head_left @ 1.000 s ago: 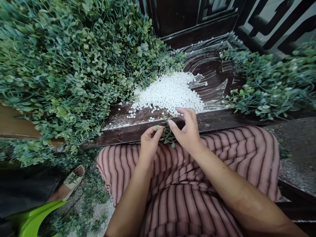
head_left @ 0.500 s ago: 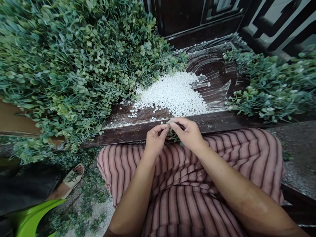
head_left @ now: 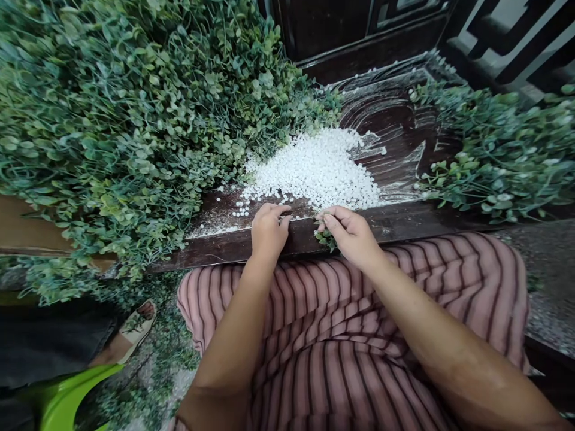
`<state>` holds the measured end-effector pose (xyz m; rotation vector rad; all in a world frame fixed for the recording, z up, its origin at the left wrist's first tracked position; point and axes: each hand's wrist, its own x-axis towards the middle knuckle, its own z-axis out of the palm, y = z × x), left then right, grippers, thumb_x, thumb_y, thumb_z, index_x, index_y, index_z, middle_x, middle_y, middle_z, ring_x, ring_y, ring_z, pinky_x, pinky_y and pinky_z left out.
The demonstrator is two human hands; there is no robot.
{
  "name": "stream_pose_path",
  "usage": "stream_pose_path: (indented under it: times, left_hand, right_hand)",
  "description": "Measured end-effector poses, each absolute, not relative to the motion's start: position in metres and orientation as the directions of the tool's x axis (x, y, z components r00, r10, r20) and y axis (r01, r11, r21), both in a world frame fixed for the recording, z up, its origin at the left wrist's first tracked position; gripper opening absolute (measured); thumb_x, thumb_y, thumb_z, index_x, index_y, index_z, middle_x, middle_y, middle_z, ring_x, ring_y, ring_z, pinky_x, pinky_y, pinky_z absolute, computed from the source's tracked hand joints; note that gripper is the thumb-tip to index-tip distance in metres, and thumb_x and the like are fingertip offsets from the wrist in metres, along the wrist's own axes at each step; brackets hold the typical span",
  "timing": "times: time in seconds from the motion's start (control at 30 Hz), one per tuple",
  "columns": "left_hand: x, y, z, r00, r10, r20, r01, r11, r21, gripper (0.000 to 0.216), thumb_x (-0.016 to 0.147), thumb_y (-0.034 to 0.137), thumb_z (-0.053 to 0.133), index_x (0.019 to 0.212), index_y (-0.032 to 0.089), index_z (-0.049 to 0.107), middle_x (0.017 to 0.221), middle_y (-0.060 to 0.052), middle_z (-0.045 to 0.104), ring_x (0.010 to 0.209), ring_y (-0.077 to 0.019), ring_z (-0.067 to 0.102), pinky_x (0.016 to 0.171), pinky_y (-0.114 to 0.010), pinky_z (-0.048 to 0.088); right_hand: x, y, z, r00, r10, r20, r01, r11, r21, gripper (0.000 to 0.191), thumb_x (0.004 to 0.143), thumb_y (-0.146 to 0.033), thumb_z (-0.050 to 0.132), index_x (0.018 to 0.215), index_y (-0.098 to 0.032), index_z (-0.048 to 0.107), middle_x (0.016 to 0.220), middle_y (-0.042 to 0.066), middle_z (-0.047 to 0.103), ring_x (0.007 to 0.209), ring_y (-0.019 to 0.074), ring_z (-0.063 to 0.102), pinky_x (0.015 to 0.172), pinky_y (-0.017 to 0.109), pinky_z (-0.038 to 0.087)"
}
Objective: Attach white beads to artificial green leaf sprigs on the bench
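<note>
My right hand (head_left: 349,234) is curled shut on a small green leafy sprig (head_left: 324,237) held at the front edge of the dark wooden table (head_left: 395,218). My left hand (head_left: 268,228) rests on that same edge, its fingers bent and its fingertips reaching onto the table among loose white beads near the heap of white beads (head_left: 317,169). I cannot make out whether the left fingers pinch a bead. Both forearms lie over my lap in pink striped cloth (head_left: 354,335).
A big mound of green artificial foliage (head_left: 126,120) covers the table's left side and spills to the floor. A smaller pile of sprigs (head_left: 494,149) lies at the right. Another person's sandalled foot (head_left: 132,326) and a green plastic chair (head_left: 63,398) are at the lower left.
My left hand has left the sprig and moved up to the table edge, toward the beads. My right hand keeps the sprig and has lifted it slightly to the edge.
</note>
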<state>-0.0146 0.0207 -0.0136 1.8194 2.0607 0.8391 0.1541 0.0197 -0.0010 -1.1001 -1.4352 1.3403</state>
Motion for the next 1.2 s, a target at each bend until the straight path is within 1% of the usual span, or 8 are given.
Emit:
stream_pose_path:
  times: [0.23,0.37,0.53,0.63,0.7,0.83,0.97,1.2]
  left_hand:
    - [-0.004,0.031,-0.005,0.081,0.994,0.072,0.894,-0.105,0.435,0.020,0.078,0.014,0.052,0.082,0.022,0.070,0.080,-0.005,0.063,0.082,-0.0197,0.057,0.074,-0.030,0.042]
    - [-0.007,0.035,-0.003,0.221,0.973,0.073,0.907,-0.232,0.350,0.026,0.079,0.013,0.049,0.094,0.022,0.068,0.087,-0.005,0.062,0.082,-0.0187,0.057,0.073,-0.029,0.042]
    - [-0.008,0.036,-0.005,0.314,0.945,0.096,0.884,-0.328,0.333,0.023,0.082,0.017,0.046,0.090,0.022,0.068,0.087,-0.005,0.061,0.081,-0.0171,0.056,0.072,-0.028,0.042]
    - [-0.008,0.037,-0.007,0.287,0.950,0.123,0.841,-0.311,0.443,0.019,0.081,0.018,0.048,0.082,0.020,0.067,0.083,-0.005,0.062,0.080,-0.0167,0.056,0.074,-0.028,0.042]
    - [-0.006,0.036,-0.008,0.194,0.969,0.153,0.757,-0.247,0.605,0.015,0.079,0.017,0.052,0.077,0.019,0.067,0.081,-0.004,0.063,0.078,-0.0155,0.057,0.074,-0.028,0.043]
    - [0.001,0.027,-0.006,-0.129,0.991,0.031,0.309,0.010,0.951,0.008,0.073,0.022,0.059,0.075,0.017,0.065,0.071,-0.001,0.064,0.063,-0.0105,0.056,0.064,-0.024,0.044]
    - [0.012,0.013,0.000,-0.227,0.961,-0.155,-0.061,0.145,0.988,0.013,0.064,0.024,0.067,0.074,0.016,0.066,0.066,0.000,0.065,0.058,-0.0083,0.056,0.058,-0.021,0.044]
    - [0.021,0.004,0.001,-0.275,0.937,-0.215,-0.190,0.167,0.968,0.012,0.057,0.020,0.072,0.066,0.015,0.067,0.056,0.002,0.063,0.054,-0.0073,0.056,0.056,-0.020,0.044]
  right_hand:
    - [0.155,0.021,-0.005,-0.290,0.957,0.026,0.182,0.081,-0.980,0.022,0.081,-0.034,0.046,0.068,-0.018,0.053,0.061,0.000,0.055,0.059,0.0122,0.051,0.060,0.024,0.040]
    - [0.153,0.021,-0.005,-0.291,0.956,0.040,0.255,0.117,-0.960,0.021,0.081,-0.029,0.045,0.064,-0.018,0.051,0.058,-0.001,0.055,0.057,0.0121,0.050,0.059,0.024,0.038]
    - [0.152,0.021,-0.003,-0.281,0.959,0.020,0.310,0.110,-0.944,0.019,0.080,-0.026,0.046,0.063,-0.018,0.051,0.057,-0.001,0.055,0.054,0.0118,0.048,0.056,0.024,0.035]
    - [0.153,0.020,0.000,-0.287,0.958,0.024,0.339,0.124,-0.933,0.020,0.081,-0.026,0.044,0.063,-0.018,0.050,0.058,-0.001,0.055,0.054,0.0115,0.047,0.056,0.023,0.034]
    - [0.153,0.020,0.002,-0.301,0.952,0.046,0.354,0.157,-0.922,0.021,0.082,-0.024,0.042,0.063,-0.018,0.049,0.060,0.000,0.055,0.056,0.0120,0.048,0.056,0.023,0.035]
    - [0.152,0.020,0.004,-0.343,0.933,0.108,0.386,0.245,-0.889,0.020,0.082,-0.020,0.039,0.067,-0.018,0.050,0.063,0.002,0.055,0.061,0.0137,0.050,0.060,0.024,0.037]
    - [0.150,0.020,0.004,-0.354,0.928,0.117,0.472,0.285,-0.834,0.021,0.081,-0.019,0.042,0.062,-0.018,0.050,0.062,0.003,0.056,0.063,0.0148,0.050,0.061,0.025,0.036]
    - [0.147,0.017,0.002,-0.291,0.950,0.113,0.510,0.254,-0.822,0.021,0.080,-0.023,0.045,0.061,-0.017,0.050,0.061,0.003,0.055,0.062,0.0147,0.049,0.060,0.025,0.035]
